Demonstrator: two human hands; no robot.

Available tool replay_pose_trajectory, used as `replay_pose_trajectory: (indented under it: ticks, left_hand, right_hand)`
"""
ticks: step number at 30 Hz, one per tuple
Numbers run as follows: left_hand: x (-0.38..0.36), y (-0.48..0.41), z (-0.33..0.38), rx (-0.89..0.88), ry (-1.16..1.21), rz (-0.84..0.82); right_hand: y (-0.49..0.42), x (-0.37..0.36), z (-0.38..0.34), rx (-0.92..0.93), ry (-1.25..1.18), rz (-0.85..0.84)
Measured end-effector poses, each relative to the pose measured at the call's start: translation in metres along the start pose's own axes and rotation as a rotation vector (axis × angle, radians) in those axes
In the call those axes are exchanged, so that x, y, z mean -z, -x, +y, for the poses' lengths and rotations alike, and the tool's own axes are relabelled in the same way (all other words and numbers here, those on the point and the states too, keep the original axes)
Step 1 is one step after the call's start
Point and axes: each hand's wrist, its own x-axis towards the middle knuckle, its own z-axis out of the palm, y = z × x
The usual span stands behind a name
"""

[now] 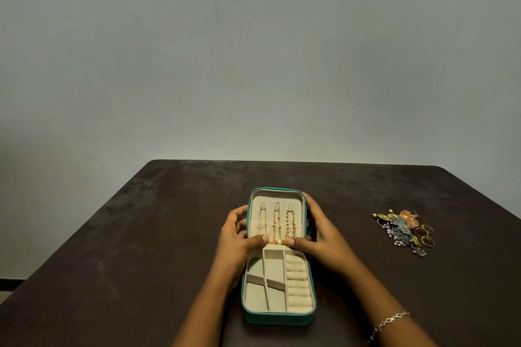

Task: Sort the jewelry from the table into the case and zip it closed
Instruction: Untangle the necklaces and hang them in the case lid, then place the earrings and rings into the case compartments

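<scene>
**Seating the necklace ends in the lid**

Near the middle of the dark counter [112, 234]: a teal jewelry case [277, 318], lying open, lid half on the far side, tray half toward the body.

Left hand [235, 236] clasped on the lid's left edge, fingers curled round the rim, thumb pressed on the lid's lower lining.

Between the two thumbs: three gold chains [276, 222] hung from hooks at the top of the lid, their lower ends gathered by a pearl pendant [279, 241]. Below, in the tray: cream compartments [255, 294] and a column of ring rolls [299, 284], with nothing to be seen in them.

Right hand [318, 236] mirrored on the lid's right edge, fingers wrapped over the rim, thumb down just beside the pearl. On that wrist, a silver bracelet [392, 320].

Well apart to the right: a heap of earrings and rings [403, 229], not yet sorted.

Probably in hand: tucking the chain ends down so they lie flat. To do it well:

- Keep both thumbs flat and push downward, never sideways, lest a chain slip off its hook.
- Hold the three strands parallel and uncrossed.
- Brace the lid with the curled fingers so the case does not skid.
- Leave no loop or pendant across the zipper track.
</scene>
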Motion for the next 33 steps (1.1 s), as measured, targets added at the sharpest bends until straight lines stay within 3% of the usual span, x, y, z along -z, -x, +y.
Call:
replay_pose_trajectory:
  ticks: [7, 14, 25, 33]
  left_hand:
    - [-0.005, 0.002, -0.001, -0.047, -0.129, 0.064]
    - [0.000, 0.005, 0.004, 0.046, -0.100, -0.035]
    - [0.001, 0.000, -0.001, -0.045, -0.282, 0.107]
    - [0.004, -0.002, -0.005, -0.048, -0.346, 0.115]
  right_hand:
    - [0.001, -0.007, -0.006, 0.050, 0.092, 0.061]
    - [0.002, -0.007, -0.004, 0.029, 0.033, 0.087]
    - [0.004, 0.000, -0.003, 0.009, 0.131, 0.171]
    - [0.027, 0.011, 0.005, 0.078, 0.218, 0.227]
